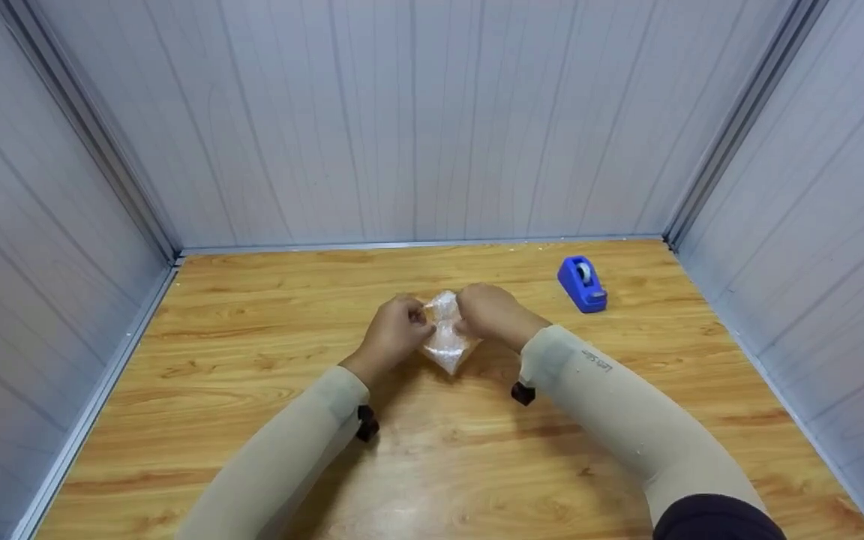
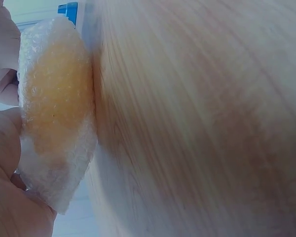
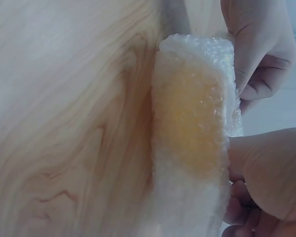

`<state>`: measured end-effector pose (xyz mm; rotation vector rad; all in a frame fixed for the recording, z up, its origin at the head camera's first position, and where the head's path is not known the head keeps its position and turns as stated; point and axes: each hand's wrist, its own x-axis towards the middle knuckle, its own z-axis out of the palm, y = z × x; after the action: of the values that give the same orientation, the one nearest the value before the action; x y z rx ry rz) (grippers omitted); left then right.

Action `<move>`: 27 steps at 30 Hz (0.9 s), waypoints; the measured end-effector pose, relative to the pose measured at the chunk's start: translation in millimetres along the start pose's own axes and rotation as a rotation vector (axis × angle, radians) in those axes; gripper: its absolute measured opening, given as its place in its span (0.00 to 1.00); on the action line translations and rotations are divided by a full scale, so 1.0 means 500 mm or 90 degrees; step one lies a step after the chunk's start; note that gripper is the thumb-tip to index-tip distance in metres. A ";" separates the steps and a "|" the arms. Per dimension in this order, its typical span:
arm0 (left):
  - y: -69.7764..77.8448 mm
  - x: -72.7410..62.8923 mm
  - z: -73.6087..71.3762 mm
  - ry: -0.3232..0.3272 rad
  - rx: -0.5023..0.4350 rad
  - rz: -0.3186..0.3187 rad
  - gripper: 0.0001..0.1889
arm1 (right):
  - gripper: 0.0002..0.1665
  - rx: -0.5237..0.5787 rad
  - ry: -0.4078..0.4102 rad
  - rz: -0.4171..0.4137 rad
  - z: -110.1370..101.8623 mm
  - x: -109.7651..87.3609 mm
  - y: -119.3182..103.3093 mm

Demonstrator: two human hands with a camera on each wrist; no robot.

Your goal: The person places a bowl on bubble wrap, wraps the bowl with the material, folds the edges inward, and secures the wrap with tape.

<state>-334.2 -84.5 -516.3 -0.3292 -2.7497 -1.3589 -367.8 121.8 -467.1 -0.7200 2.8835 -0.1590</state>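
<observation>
A bundle of clear bubble wrap (image 1: 448,337) sits on the wooden table between both hands. Through the layers shows something yellow-orange (image 2: 59,94), its kind hidden by the wrap. On the left side, my left hand (image 1: 396,330) pinches the wrap's edge with curled fingers and thumb. My right hand (image 1: 499,311) grips the wrap on the opposite side, its fingertips partly hidden behind the knuckles in the head view. The right wrist view shows the wrapped bundle (image 3: 190,123) resting along the table, with thumbs and fingers of both hands at its upper side.
A blue tape dispenser (image 1: 580,285) with a roll in it stands at the back right of the wooden table (image 1: 447,465). Pale panel walls (image 1: 413,120) enclose the table at the back and on both sides.
</observation>
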 end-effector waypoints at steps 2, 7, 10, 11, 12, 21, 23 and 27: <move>-0.001 0.000 0.001 0.009 0.001 -0.002 0.11 | 0.10 0.050 -0.002 0.005 0.002 -0.004 0.006; -0.003 -0.002 0.003 0.026 -0.007 -0.011 0.10 | 0.02 0.140 0.001 0.014 0.010 -0.008 0.016; -0.005 -0.002 0.004 0.031 -0.009 -0.011 0.11 | 0.03 0.154 0.005 0.017 0.015 -0.005 0.017; -0.006 -0.003 0.003 0.033 -0.009 -0.010 0.11 | 0.03 0.154 0.009 0.017 0.017 -0.004 0.016; -0.007 -0.004 0.003 0.034 -0.007 -0.009 0.12 | 0.04 0.155 0.013 0.017 0.019 -0.003 0.016; -0.005 -0.014 -0.006 0.043 -0.016 -0.020 0.11 | 0.04 0.205 0.034 0.007 0.030 -0.004 0.011; -0.004 -0.015 -0.007 0.040 -0.017 -0.026 0.10 | 0.03 0.221 0.033 0.008 0.027 -0.008 0.009; -0.006 -0.019 -0.012 0.031 -0.028 -0.040 0.11 | 0.09 0.238 0.038 0.010 0.021 -0.014 0.007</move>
<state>-325.7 -92.6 -516.3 -0.2098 -2.7151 -1.4247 -361.4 127.3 -477.0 -0.6280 2.7905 -0.7045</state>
